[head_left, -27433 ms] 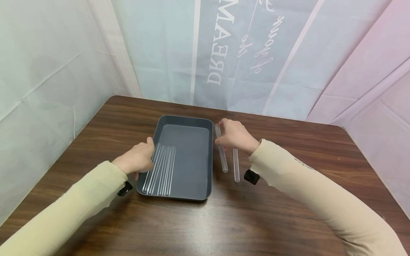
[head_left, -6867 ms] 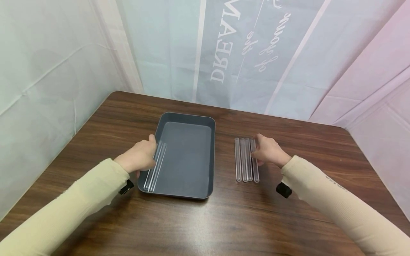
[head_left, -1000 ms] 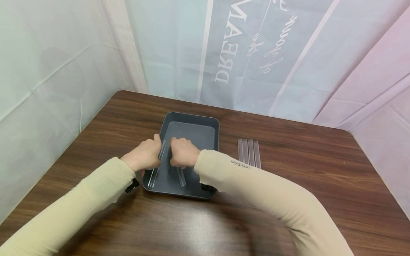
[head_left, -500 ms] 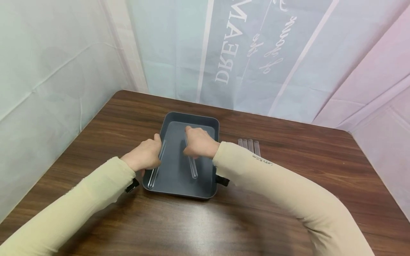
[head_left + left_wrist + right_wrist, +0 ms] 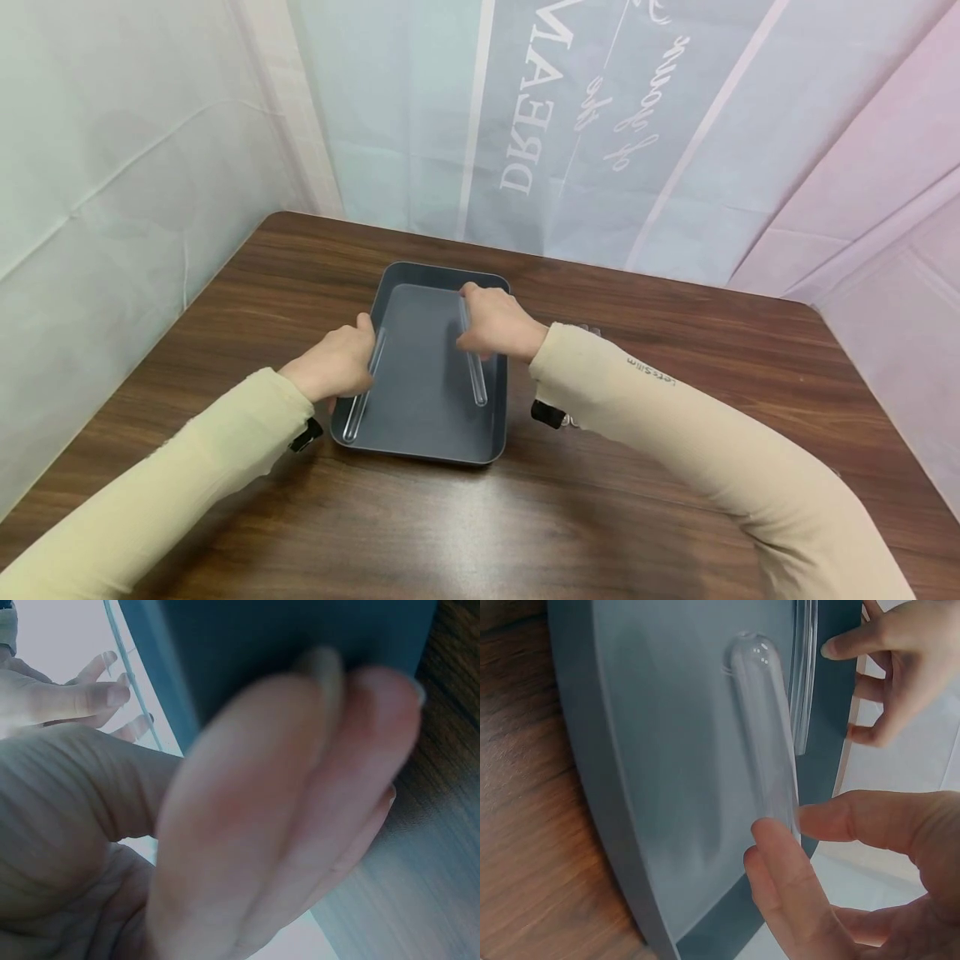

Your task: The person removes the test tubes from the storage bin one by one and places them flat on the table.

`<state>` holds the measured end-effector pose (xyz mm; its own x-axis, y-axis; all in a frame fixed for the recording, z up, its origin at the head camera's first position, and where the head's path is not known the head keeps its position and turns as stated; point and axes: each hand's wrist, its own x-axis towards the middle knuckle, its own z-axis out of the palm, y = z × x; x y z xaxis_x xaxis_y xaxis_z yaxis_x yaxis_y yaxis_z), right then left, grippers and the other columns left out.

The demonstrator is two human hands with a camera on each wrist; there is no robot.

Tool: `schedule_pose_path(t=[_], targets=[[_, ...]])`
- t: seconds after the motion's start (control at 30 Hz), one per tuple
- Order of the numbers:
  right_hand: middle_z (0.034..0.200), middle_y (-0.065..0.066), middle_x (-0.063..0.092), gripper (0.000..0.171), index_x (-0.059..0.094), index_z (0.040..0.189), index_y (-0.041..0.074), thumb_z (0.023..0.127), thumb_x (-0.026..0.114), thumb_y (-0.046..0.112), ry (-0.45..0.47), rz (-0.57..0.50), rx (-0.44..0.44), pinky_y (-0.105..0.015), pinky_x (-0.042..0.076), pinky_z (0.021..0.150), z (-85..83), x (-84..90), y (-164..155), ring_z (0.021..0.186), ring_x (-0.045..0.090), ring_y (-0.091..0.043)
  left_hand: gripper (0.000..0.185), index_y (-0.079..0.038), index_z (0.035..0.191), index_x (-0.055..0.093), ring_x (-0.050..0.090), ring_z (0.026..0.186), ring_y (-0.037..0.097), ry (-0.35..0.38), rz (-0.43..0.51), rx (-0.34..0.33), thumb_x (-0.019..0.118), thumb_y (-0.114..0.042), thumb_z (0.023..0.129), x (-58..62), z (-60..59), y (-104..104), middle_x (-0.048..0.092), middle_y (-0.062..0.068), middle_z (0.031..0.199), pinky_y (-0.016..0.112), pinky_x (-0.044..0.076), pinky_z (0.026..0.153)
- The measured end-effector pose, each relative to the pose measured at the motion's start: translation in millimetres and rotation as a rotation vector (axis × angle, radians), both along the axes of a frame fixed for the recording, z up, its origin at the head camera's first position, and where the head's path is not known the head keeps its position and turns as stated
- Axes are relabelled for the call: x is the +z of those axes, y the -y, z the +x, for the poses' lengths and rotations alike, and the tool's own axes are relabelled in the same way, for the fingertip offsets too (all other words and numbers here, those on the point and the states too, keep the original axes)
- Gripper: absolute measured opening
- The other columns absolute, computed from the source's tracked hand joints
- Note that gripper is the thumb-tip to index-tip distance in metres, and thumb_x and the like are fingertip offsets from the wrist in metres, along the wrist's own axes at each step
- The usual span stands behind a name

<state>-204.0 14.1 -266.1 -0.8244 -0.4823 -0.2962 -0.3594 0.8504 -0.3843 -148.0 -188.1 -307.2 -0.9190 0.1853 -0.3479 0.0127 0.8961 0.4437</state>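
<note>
We wear long, close-fitting sleeves: pale yellow-green on the left arm, beige on the right, which bears small dark lettering on the forearm at about 4 o'clock from the wrist. A black strap-mounted device sits under each wrist. Our fingers (image 5: 795, 877) are bare, nails short.

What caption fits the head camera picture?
Right hand lifts a clear test tube over the gray tray while the left hand holds its rim.

Clear, glossy glass-like tube (image 5: 474, 371) under the right hand (image 5: 495, 321); matt, smooth grey plastic tray (image 5: 427, 446) between both hands; wood-grain table (image 5: 675, 350), slightly glossy, beneath; soft cloth sleeves (image 5: 675, 433).
</note>
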Motion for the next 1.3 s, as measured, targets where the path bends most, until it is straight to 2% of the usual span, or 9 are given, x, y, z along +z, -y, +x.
schedule_pose_path(t=[0.2, 0.43, 0.6, 0.67, 0.83, 1.1, 1.3], targets=[[0.062, -0.006, 0.062, 0.069, 0.032, 0.145, -0.002, 0.083, 0.062, 0.008, 0.011, -0.028, -0.031, -0.022, 0.050, 0.055, -1.2, 3.2, -10, 0.060, 0.068, -0.025, 0.066, 0.020, 0.133, 0.016, 0.057, 0.033, 0.021, 0.005, 0.000, 0.001, 0.053, 0.006, 0.080, -1.0, -1.2, 0, 0.057, 0.030, 0.074, 0.030, 0.050, 0.034], [0.087, -0.013, 0.068, 0.069, 0.033, 0.144, 0.000, 0.082, 0.063, 0.010, 0.004, -0.018, -0.081, -0.025, 0.055, 0.063, -4.6, 6.7, -22, 0.062, 0.069, -0.022, 0.073, 0.020, 0.137, 0.009, 0.057, 0.034, 0.021, 0.018, -0.018, 0.002, 0.053, 0.006, 0.081, -1.1, -1.4, -1, 0.057, 0.030, 0.074, 0.029, 0.050, 0.034], [0.075, -0.010, 0.067, 0.070, 0.033, 0.144, 0.001, 0.081, 0.062, 0.010, -0.015, 0.007, -0.097, -0.029, 0.054, 0.071, -8.9, 10.0, -32, 0.058, 0.068, -0.018, 0.078, 0.020, 0.140, 0.004, 0.057, 0.034, 0.020, 0.023, -0.030, 0.006, 0.053, 0.006, 0.081, -1.1, -1.1, -2, 0.055, 0.025, 0.069, 0.028, 0.050, 0.034], [0.068, -0.008, 0.066, 0.070, 0.033, 0.144, 0.000, 0.082, 0.063, 0.011, -0.023, 0.015, -0.096, -0.030, 0.054, 0.074, -9.8, 11.3, -37, 0.054, 0.066, -0.016, 0.079, 0.020, 0.140, 0.003, 0.057, 0.034, 0.020, 0.023, -0.030, 0.008, 0.054, 0.006, 0.081, -1.1, -0.8, -1, 0.055, 0.025, 0.069, 0.028, 0.050, 0.034], [0.062, -0.008, 0.066, 0.071, 0.032, 0.144, -0.001, 0.082, 0.064, 0.011, -0.033, 0.026, -0.106, -0.034, 0.054, 0.079, -11.4, 11.8, -48, 0.050, 0.063, -0.013, 0.078, 0.020, 0.140, 0.004, 0.057, 0.034, 0.021, 0.022, -0.025, 0.010, 0.054, 0.006, 0.081, -1.0, -0.6, -1, 0.055, 0.027, 0.071, 0.028, 0.050, 0.034], [0.072, -0.011, 0.069, 0.071, 0.033, 0.143, -0.002, 0.080, 0.063, 0.010, -0.033, 0.021, -0.124, -0.036, 0.054, 0.083, -14.0, 8.2, -64, 0.061, 0.068, -0.021, 0.078, 0.021, 0.139, 0.005, 0.057, 0.033, 0.020, 0.008, -0.028, 0.004, 0.055, 0.006, 0.080, -1.8, 0.1, -1, 0.054, 0.025, 0.067, 0.028, 0.050, 0.033], [0.075, -0.010, 0.069, 0.070, 0.031, 0.143, -0.002, 0.082, 0.064, 0.011, -0.011, -0.004, -0.153, -0.037, 0.056, 0.081, -15.7, 6.8, -78, 0.067, 0.070, -0.025, 0.074, 0.021, 0.137, 0.008, 0.057, 0.034, 0.021, 0.001, -0.018, 0.000, 0.055, 0.005, 0.082, -2.0, 0.1, -2, 0.056, 0.029, 0.073, 0.029, 0.050, 0.034]])
